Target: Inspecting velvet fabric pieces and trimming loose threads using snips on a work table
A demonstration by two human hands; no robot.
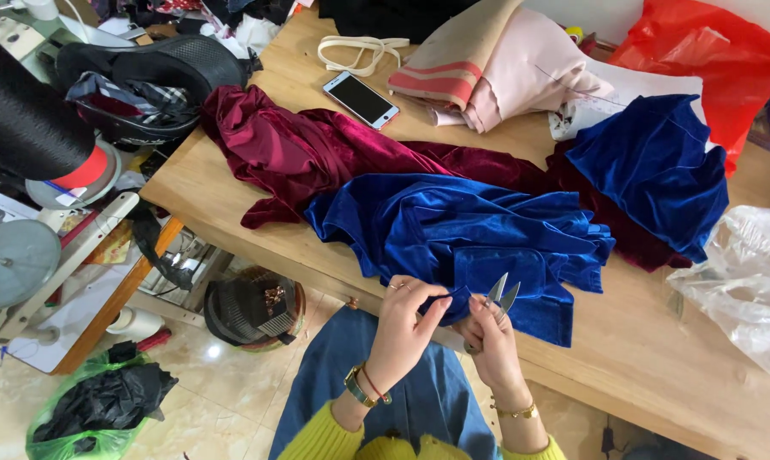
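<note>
- The blue velvet [461, 230] lay crumpled on the near middle of the table [231, 200], its near edge hanging toward the person's lap.
- The left hand [404, 328] pinched that near edge between thumb and fingertips, the fingers pressed together on the cloth.
- The right hand [492, 341] was closed round a pair of snips [498, 298], whose blades stood slightly apart, pointing up and away, just right of the pinched edge.
- Whether the blades touched the cloth could not be told.
- The left wrist wore a watch [358, 389]; the right wore a thin bracelet [519, 412].
- Maroon velvet [299, 149] lay under and behind the blue piece, spreading far-left across the table.
- A second blue piece [657, 166] lay to the far right, partly on the maroon cloth.
- A phone [361, 99] lay screen up beyond the maroon velvet, with a cream strap [355, 49] farther off.
- Folded pink and beige fabric [496, 68] lay at the far middle, a red bag [717, 60] at the far right.
- A clear plastic bag [743, 281] lay at the right edge.
- Left of the table stood a black thread cone [27, 111], and a green bag [95, 409] of dark scraps sat on the floor.
</note>
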